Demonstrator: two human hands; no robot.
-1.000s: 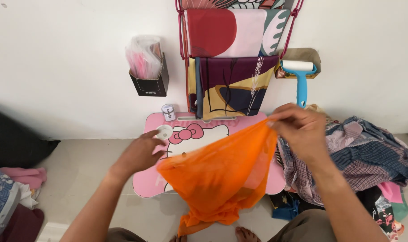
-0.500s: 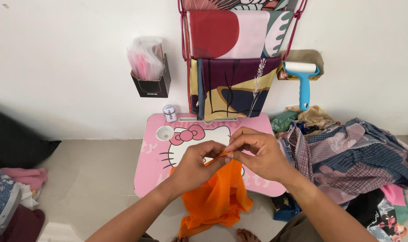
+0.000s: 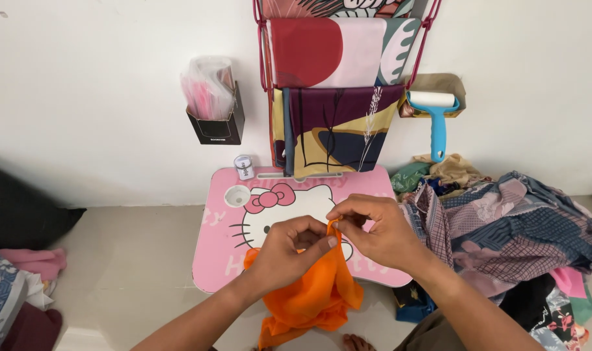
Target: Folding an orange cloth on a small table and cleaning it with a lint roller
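Orange cloth [image 3: 309, 296] hangs below both hands, its top edge pinched between left hand [image 3: 288, 250] and right hand [image 3: 377, 231], over the pink table [image 3: 228, 240].

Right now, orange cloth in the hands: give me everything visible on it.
The orange cloth is thin, plain and slightly sheer-looking, with no print visible. It is bunched and creased, hanging in loose folds from the front edge of the pink table down toward the floor. Its top edge is pinched together between the fingers of the left hand and the right hand, held close together over the tabletop. Its lower end is crumpled.
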